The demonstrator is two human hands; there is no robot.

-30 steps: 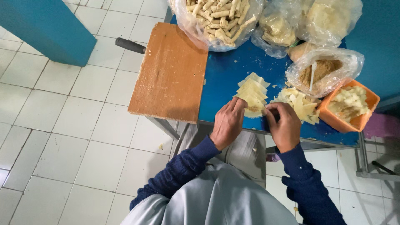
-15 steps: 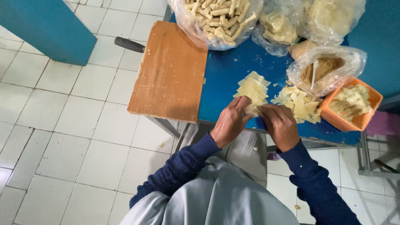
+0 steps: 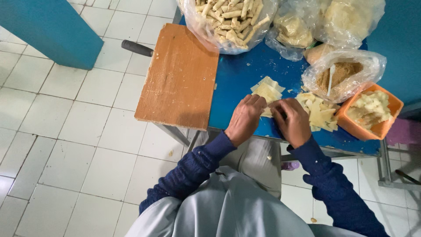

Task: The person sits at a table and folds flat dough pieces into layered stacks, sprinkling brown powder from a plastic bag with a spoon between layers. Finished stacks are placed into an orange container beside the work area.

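My left hand [image 3: 244,119] and my right hand [image 3: 292,120] meet at the front edge of a blue table [image 3: 237,77]. Both are closed around a pale pastry wrapper [image 3: 265,112] between them, mostly hidden by the fingers. Just beyond my hands lies a small stack of square wrappers [image 3: 266,90]. To the right of my right hand sits a looser pile of wrappers [image 3: 321,113].
A wooden board [image 3: 182,77] overhangs the table's left side, with a black handle [image 3: 137,48] behind it. A clear bag of rolled pastries [image 3: 230,19], other bags [image 3: 346,19], a bag of brown filling [image 3: 344,72] and an orange tub [image 3: 370,109] stand behind. White tiled floor [image 3: 66,140] lies left.
My two hands have drawn closer together over the wrapper and shifted slightly left along the table edge. The piles and bags have not moved.
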